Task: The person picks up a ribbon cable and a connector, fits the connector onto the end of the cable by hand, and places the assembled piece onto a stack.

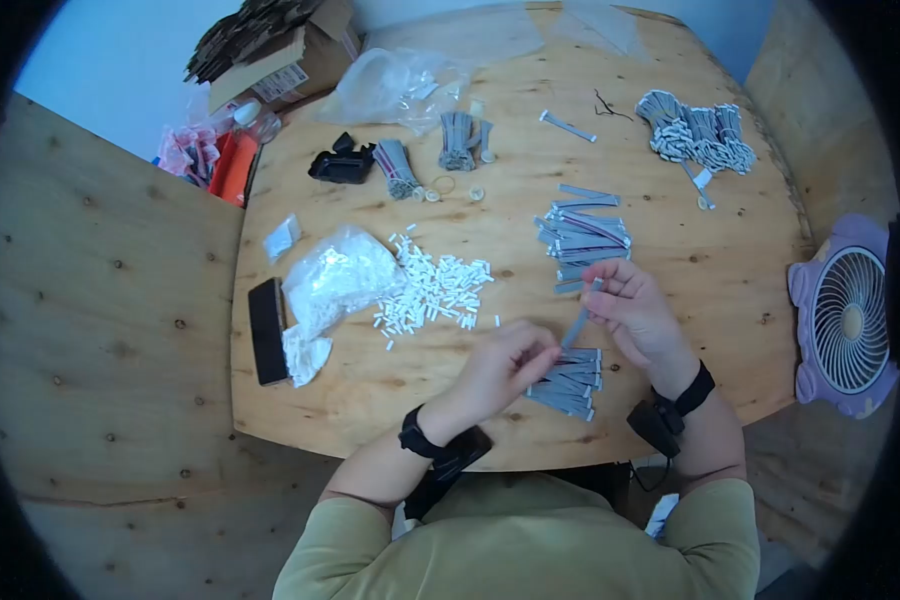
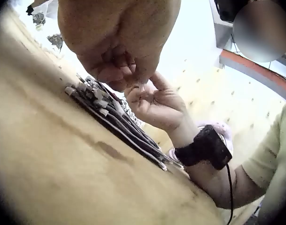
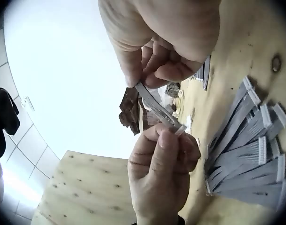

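Between my two hands a short grey ribbon cable (image 1: 576,328) is stretched at a slant. My right hand (image 1: 638,308) pinches its far end between thumb and fingers. My left hand (image 1: 500,372) pinches the near end, where a small white end piece (image 3: 181,130) shows at the fingertips in the right wrist view. Below the hands lies a fanned pile of ribbon cables (image 1: 567,392) with white connectors at their ends. Just beyond the right hand is another loose stack of ribbon cables (image 1: 585,235).
Left of the hands, small white plastic pieces (image 1: 435,290) lie scattered beside a clear bag (image 1: 340,270) and a phone (image 1: 266,330). Cable bundles (image 1: 457,140) and larger coiled bundles (image 1: 705,135) sit farther back. A purple fan (image 1: 850,315) stands at the right edge.
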`<move>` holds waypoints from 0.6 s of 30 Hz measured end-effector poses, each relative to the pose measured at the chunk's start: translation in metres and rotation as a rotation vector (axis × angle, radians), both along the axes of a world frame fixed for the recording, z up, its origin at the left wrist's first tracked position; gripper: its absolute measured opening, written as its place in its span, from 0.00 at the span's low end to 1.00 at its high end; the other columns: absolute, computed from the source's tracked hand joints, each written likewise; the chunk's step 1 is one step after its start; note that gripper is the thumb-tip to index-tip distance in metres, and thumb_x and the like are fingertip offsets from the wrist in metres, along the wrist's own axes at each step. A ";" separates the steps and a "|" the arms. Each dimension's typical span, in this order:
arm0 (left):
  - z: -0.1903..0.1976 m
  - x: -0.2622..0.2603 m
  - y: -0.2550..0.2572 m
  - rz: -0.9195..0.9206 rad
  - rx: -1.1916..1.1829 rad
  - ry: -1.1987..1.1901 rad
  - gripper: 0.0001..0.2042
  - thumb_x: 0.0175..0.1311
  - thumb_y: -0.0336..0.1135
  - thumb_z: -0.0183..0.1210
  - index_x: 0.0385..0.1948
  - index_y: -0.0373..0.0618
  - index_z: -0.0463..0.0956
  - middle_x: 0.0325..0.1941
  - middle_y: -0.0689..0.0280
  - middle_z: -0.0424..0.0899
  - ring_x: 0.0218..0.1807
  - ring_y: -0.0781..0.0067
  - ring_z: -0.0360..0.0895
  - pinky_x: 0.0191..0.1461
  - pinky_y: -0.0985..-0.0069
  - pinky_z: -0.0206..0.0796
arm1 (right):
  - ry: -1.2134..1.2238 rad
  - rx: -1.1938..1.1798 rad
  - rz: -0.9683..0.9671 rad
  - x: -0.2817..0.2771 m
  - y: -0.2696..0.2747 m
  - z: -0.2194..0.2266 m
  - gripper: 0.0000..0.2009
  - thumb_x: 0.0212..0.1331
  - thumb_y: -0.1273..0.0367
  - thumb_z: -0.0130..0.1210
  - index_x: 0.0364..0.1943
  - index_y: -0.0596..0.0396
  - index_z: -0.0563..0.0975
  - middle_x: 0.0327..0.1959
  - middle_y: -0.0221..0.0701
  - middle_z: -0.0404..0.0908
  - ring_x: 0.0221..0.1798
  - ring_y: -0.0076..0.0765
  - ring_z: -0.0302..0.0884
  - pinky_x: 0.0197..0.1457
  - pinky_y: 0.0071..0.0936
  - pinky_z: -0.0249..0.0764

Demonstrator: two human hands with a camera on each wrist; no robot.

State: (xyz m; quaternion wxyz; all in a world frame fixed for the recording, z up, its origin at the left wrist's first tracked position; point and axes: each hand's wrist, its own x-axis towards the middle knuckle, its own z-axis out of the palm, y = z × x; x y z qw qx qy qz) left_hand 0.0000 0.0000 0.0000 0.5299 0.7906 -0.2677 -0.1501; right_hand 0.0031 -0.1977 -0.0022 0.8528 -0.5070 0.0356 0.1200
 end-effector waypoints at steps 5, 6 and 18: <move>0.009 -0.001 0.007 -0.104 0.014 -0.258 0.04 0.51 0.26 0.55 0.28 0.39 0.71 0.24 0.62 0.71 0.25 0.69 0.70 0.26 0.76 0.62 | 0.028 0.195 -0.050 0.003 -0.007 0.000 0.06 0.52 0.76 0.50 0.35 0.57 0.71 0.27 0.27 0.73 0.29 0.19 0.68 0.32 0.16 0.64; 0.009 -0.001 0.013 0.005 0.044 -0.219 0.05 0.50 0.26 0.56 0.28 0.39 0.72 0.24 0.63 0.71 0.24 0.71 0.70 0.26 0.78 0.62 | 0.020 0.195 -0.033 0.004 -0.007 0.001 0.05 0.53 0.75 0.49 0.35 0.57 0.71 0.27 0.26 0.72 0.29 0.19 0.68 0.31 0.15 0.64; -0.004 0.026 0.023 0.307 0.457 -0.330 0.09 0.44 0.32 0.61 0.20 0.39 0.70 0.20 0.59 0.70 0.23 0.62 0.69 0.27 0.71 0.62 | 0.012 -0.210 0.157 0.009 -0.010 0.011 0.04 0.54 0.74 0.49 0.32 0.57 0.69 0.21 0.26 0.72 0.22 0.16 0.68 0.24 0.12 0.64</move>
